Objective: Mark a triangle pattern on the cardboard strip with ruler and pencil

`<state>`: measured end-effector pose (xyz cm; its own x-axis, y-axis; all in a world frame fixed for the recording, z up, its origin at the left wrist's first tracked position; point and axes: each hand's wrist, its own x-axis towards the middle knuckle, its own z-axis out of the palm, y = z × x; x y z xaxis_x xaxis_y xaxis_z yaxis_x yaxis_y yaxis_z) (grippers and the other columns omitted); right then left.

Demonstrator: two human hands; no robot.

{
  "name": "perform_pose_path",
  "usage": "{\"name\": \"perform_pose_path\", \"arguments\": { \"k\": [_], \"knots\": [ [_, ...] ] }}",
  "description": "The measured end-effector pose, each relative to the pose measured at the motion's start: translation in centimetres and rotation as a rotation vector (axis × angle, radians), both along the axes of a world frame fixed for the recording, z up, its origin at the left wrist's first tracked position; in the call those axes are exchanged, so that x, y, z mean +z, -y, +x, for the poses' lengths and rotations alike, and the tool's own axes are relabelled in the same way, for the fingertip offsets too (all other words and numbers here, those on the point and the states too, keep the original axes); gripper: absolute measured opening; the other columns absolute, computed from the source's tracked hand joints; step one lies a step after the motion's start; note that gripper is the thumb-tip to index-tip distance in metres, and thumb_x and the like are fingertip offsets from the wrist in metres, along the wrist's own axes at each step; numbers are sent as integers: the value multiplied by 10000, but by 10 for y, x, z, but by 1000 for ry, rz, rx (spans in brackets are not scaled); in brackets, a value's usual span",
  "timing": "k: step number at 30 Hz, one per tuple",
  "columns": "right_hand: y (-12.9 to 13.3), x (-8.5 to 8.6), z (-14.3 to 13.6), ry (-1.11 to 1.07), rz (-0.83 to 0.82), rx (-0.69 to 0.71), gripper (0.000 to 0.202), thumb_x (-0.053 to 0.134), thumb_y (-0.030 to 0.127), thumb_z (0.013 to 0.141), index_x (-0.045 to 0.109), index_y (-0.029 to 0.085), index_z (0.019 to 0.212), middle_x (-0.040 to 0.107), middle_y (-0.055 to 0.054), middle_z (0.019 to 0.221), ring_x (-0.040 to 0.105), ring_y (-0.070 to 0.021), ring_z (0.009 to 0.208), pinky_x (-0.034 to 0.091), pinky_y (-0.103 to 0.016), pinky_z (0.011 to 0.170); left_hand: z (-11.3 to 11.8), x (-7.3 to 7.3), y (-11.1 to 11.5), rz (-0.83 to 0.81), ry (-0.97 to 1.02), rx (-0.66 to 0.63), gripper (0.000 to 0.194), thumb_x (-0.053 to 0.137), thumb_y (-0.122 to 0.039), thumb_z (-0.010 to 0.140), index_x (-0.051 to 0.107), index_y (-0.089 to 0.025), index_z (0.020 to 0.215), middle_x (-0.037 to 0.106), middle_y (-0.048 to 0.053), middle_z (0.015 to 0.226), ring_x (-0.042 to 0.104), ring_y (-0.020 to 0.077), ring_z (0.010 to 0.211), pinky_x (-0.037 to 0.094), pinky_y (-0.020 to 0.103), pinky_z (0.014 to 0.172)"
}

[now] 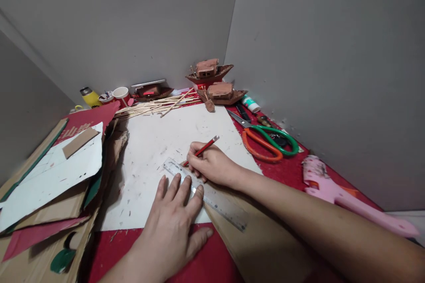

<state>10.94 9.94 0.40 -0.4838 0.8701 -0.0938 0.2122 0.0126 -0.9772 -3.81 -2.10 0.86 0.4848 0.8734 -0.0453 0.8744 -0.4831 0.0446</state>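
Observation:
My right hand [214,163] is closed around a red pencil [208,143], its lower end down by the upper part of a clear ruler [227,210]. Spread flat, the fingers of my left hand [174,219] press on the ruler's near edge. The ruler lies slantwise on a piece of brown cardboard [262,239], which reaches towards me over white paper [146,150] and the red table top [212,258]. Part of the cardboard and the pencil's tip area are hard to make out under my right hand.
Scissors [247,124] with orange and green handles and a pink glue gun [348,199] lie at the right. Thin wooden sticks [149,108], model boats [221,91], cups [121,94] and a yellow bottle [90,97] stand at the back. Stacked cardboard [53,216] fills the left; grey walls enclose the table.

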Motion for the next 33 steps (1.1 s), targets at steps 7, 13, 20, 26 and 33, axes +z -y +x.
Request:
{"name": "perform_pose_path", "arguments": {
  "k": [7, 13, 20, 26, 33],
  "knots": [
    [2, 9, 5, 72, 99, 23, 176, 498, 140, 824, 453, 220, 674, 543, 61, 507, 476, -91, 455, 353, -210, 467, 0, -2, 0, -5, 22, 18, 670, 573, -551, 885, 441, -240, 1463, 448, 167, 1521, 362, 397, 1420, 287, 649, 1132],
    [4, 23, 13, 202, 231, 79, 237, 488, 82, 798, 439, 215, 609, 485, 66, 494, 440, -103, 507, 340, -244, 549, 2, 2, -1, 1, -18, -1, 669, 571, -543, 887, 457, -207, 1454, 465, 197, 1500, 385, 418, 1401, 307, 674, 1106],
    [4, 28, 21, 276, 324, 193, 245, 491, 95, 802, 420, 210, 598, 491, 44, 589, 420, -114, 586, 329, -252, 580, 3, 2, -2, -6, -28, 0, 663, 571, -542, 885, 466, -208, 1449, 458, 188, 1507, 383, 417, 1402, 309, 676, 1103],
    [7, 34, 26, 349, 303, 234, 209, 482, 111, 806, 448, 210, 626, 544, 23, 627, 440, -123, 599, 334, -252, 588, 2, 0, 0, 24, -16, -7, 652, 565, -534, 893, 461, -212, 1450, 467, 183, 1501, 392, 411, 1399, 312, 670, 1104],
    [8, 32, 30, 351, 309, 248, 141, 501, 143, 784, 488, 202, 657, 602, 11, 659, 461, -120, 599, 329, -246, 568, 1, -1, 0, 44, -15, -17, 657, 553, -547, 897, 461, -204, 1449, 470, 191, 1497, 403, 416, 1391, 324, 671, 1097]
  ]
}}
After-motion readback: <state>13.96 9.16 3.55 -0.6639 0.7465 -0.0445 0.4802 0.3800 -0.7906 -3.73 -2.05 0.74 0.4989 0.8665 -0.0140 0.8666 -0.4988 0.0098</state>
